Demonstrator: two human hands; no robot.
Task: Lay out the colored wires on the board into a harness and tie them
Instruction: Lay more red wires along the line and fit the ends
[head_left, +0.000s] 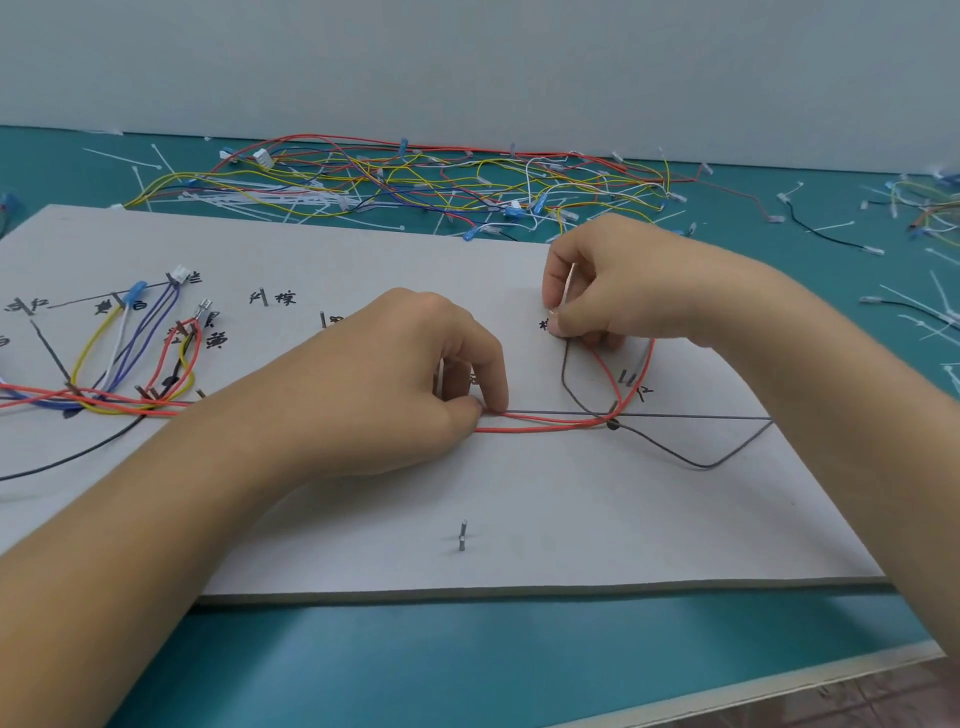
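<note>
A grey board (519, 519) with nails and handwritten marks lies on the teal table. My left hand (431, 374) pinches the red wires (545, 427) at the board's middle, pressing them down beside a drawn line. My right hand (613, 280) pinches a white cable tie (569, 283) upright near the far right, above where red and dark grey wires loop. A dark grey wire (701, 464) curves off toward the right edge. At the left, yellow, white, blue and red wires (135, 358) loop around nails.
A tangled pile of loose colored wires (415, 182) with connectors lies behind the board. White cable ties (914, 306) are scattered over the table on the right and back left. A single nail (462, 535) stands near the board's front edge.
</note>
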